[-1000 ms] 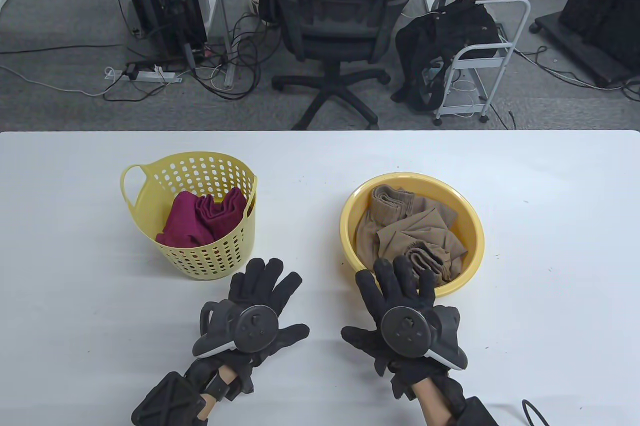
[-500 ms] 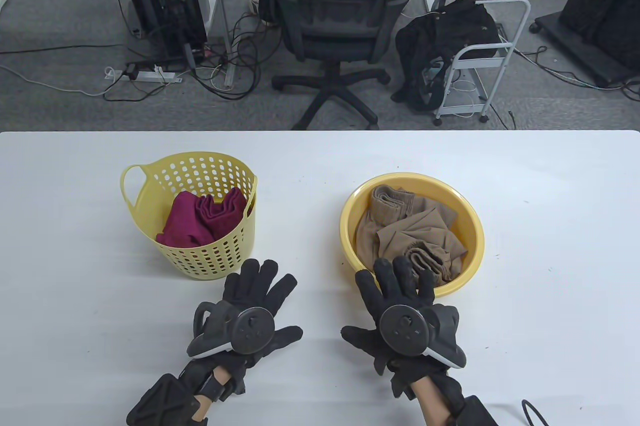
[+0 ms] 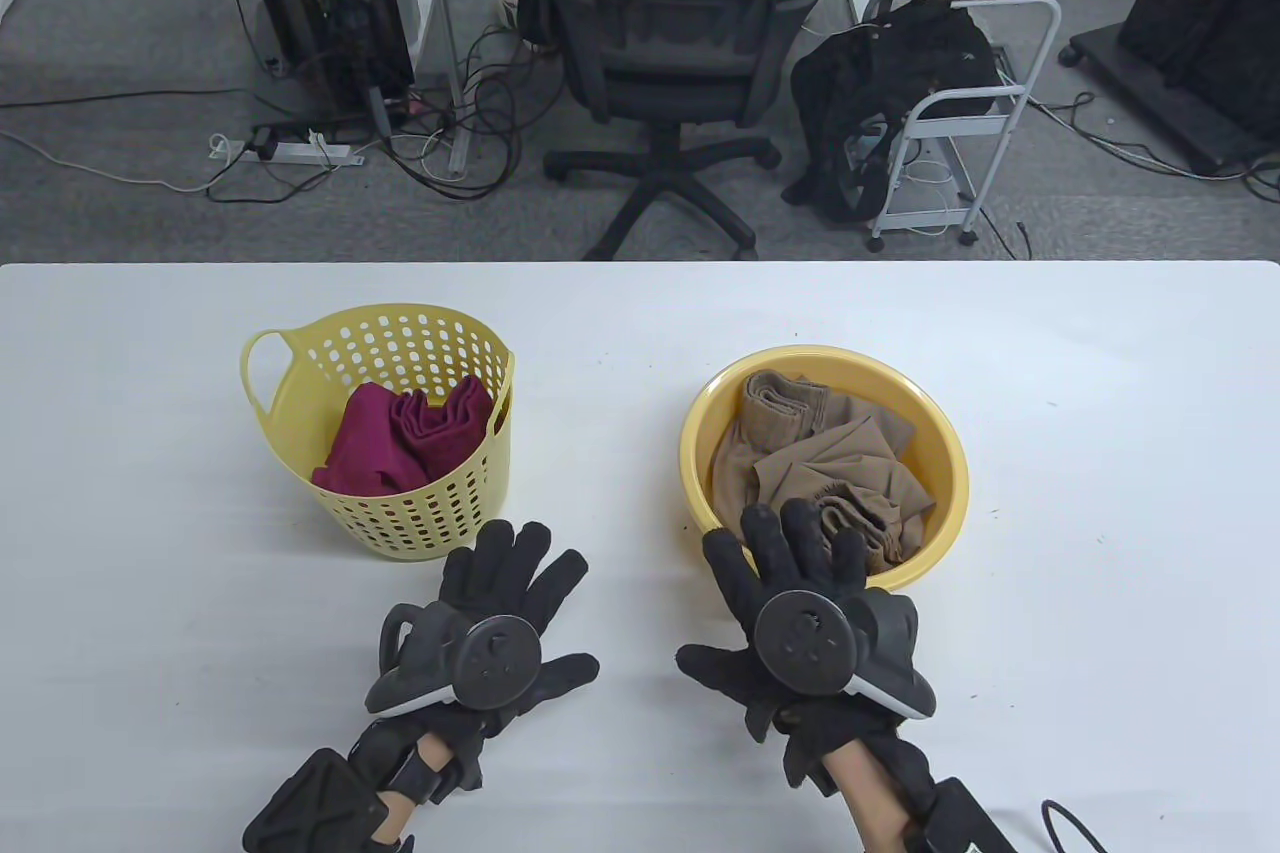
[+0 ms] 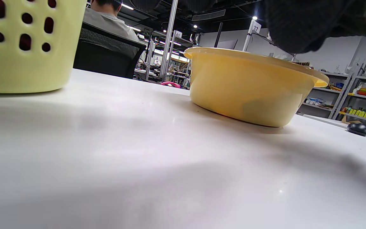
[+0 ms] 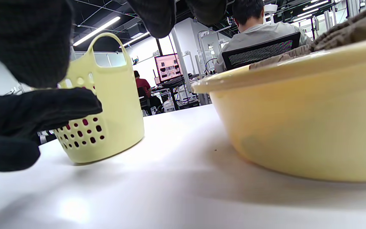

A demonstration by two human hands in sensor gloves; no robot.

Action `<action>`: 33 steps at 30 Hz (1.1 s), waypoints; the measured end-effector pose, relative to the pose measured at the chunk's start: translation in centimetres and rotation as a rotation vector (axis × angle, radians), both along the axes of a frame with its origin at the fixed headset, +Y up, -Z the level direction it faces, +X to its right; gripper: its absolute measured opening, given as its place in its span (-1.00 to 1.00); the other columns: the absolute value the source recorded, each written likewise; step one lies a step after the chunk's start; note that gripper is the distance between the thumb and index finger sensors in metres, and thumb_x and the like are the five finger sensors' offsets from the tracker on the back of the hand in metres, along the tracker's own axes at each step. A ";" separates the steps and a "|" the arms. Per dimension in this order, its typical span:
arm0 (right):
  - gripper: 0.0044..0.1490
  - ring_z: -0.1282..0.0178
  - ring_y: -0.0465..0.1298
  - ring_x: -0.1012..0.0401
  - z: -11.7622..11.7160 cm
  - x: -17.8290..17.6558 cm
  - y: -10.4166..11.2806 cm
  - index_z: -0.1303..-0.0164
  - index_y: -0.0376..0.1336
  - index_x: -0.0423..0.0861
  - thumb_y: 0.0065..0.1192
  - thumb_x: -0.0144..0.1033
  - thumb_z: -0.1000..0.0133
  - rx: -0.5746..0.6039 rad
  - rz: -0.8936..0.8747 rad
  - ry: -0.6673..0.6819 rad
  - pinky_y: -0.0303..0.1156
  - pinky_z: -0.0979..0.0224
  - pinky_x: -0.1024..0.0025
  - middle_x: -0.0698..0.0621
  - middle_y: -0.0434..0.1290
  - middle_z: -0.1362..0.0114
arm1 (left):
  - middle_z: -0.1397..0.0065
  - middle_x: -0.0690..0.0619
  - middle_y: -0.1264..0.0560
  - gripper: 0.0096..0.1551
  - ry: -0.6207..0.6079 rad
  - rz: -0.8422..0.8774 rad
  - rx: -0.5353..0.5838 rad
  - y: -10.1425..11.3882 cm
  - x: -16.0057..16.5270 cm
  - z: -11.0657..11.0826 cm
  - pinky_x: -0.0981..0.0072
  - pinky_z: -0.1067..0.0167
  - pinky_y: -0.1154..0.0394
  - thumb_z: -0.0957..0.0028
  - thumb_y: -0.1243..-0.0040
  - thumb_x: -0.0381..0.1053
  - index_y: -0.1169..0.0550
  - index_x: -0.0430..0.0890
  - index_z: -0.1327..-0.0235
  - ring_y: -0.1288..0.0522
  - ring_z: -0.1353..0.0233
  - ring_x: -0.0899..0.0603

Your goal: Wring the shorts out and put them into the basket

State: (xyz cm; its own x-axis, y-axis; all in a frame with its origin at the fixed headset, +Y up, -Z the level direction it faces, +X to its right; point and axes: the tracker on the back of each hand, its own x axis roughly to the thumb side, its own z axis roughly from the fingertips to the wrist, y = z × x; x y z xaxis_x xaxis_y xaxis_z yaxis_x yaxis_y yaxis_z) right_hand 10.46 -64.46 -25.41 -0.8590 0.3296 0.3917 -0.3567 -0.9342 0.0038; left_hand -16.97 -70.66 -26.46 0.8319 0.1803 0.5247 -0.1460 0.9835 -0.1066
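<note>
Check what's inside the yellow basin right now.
The basin holds crumpled tan shorts, filling most of it. The right hand has straight fingers over the near rim, covering that edge of the cloth. Whether water lies under the shorts cannot be seen.

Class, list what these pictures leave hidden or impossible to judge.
- Whether the brown shorts are wet: no view shows it.
- The basin floor: table view, shorts cover it.
- The basket bottom: maroon cloth covers it.
- Right hand fingertips' contact with the rim: unclear.
</note>
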 end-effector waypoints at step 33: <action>0.32 -0.57 0.10 -0.42 -8.3 8.2 -0.4 -0.66 -0.08 -0.26 0.42 0.33 -0.01 -0.306 0.112 -0.267 0.20 -0.47 -0.33 -0.41 0.00 -0.65 | -0.79 -0.40 0.06 0.12 0.009 0.027 0.030 0.5 -0.8 0.2 -0.62 -0.36 0.09 -0.07 -0.21 0.44 -0.02 -0.02 -0.71 0.10 -0.67 -0.68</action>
